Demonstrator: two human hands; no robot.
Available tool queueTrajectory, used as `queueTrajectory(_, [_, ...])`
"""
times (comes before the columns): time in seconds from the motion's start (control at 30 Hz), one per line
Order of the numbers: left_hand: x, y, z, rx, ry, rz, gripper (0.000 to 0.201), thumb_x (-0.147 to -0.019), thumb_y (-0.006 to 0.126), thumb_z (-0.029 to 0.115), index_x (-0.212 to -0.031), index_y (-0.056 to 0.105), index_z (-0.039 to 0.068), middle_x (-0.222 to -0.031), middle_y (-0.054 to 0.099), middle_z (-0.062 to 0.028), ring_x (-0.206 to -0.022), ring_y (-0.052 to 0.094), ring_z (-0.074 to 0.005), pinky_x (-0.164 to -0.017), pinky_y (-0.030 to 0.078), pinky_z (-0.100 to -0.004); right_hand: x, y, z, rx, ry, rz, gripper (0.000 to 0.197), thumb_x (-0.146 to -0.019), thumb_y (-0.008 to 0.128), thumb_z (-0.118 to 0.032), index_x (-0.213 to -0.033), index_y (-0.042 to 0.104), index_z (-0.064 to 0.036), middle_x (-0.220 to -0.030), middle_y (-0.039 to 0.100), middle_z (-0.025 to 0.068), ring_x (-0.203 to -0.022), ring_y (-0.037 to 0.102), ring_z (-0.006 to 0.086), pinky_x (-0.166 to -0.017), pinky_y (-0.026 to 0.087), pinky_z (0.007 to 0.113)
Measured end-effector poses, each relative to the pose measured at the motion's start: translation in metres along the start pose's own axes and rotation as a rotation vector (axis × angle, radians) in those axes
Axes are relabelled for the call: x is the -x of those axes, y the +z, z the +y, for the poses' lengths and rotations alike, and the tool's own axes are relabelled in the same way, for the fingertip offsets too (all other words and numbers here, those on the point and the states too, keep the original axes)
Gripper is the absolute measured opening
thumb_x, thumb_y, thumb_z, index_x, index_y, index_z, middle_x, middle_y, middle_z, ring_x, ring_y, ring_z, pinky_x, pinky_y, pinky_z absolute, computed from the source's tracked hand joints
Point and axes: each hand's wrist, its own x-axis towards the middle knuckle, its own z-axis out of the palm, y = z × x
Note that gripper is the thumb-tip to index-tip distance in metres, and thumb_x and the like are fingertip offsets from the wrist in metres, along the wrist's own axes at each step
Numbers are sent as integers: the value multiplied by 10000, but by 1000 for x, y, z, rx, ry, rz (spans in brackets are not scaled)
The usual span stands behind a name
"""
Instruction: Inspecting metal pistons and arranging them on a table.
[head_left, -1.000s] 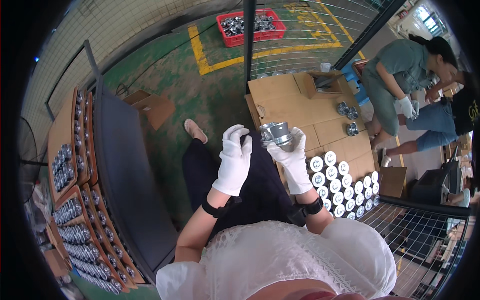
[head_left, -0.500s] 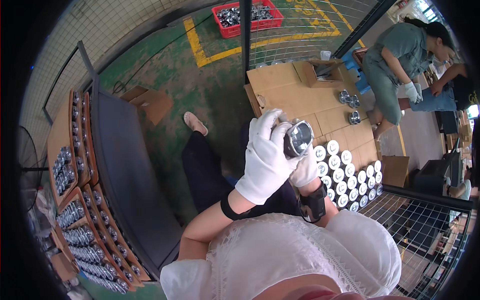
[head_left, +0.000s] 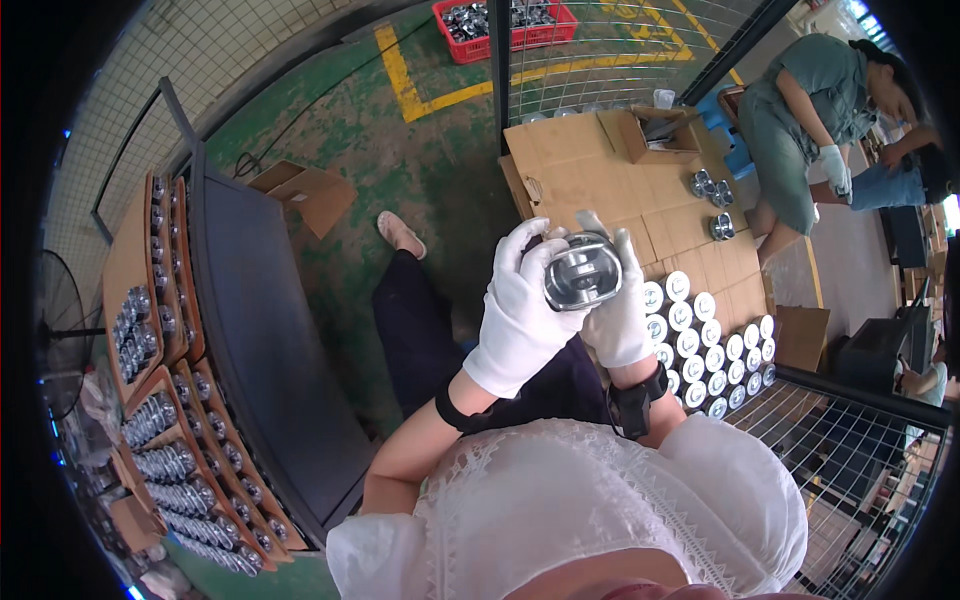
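Both my hands wear white gloves and hold one shiny metal cylinder part [head_left: 582, 272] up close to the camera, its hollow end facing me. My left hand [head_left: 520, 318] wraps it from the left, thumb on its rim. From the right and behind, my right hand [head_left: 618, 318] cups it, fingers spread over the top. Below the part, rows of similar round metal parts [head_left: 705, 345] stand on flat cardboard [head_left: 580, 165] on the floor to my right.
A dark bench [head_left: 255, 330] runs along my left, with wooden trays of metal parts [head_left: 160, 420] beyond it. A red crate [head_left: 505, 22] of parts sits far ahead. Seated people [head_left: 810, 120] work at the upper right. A wire mesh fence [head_left: 850, 450] stands at my right.
My hands have lifted the metal part nearer to the camera and turned it, so its hollow end now faces me. The left hand shifted from beside it to gripping it.
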Motion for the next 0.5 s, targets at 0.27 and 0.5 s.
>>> queueTrajectory(0.27, [-9,6,11,-148,130,-12,532,-660,919,175,-1091,648,20,-1336,553,-166,-1122,626,-360,-899,567,-443,5,-13,11,-254,137,-202,505,-1111,380,-396,-1448,499,-38,-1353,641,135,-1233,627,230,-1083,496,374])
queueTrajectory(0.5, [-8,12,3,-299,172,-24,564,-654,915,212,-1103,628,26,-1302,551,-150,-1117,589,-363,-877,556,-461,1,-19,9,-502,213,-316,455,-1114,385,-333,-1426,519,-31,-1345,648,114,-1233,624,216,-1089,489,360])
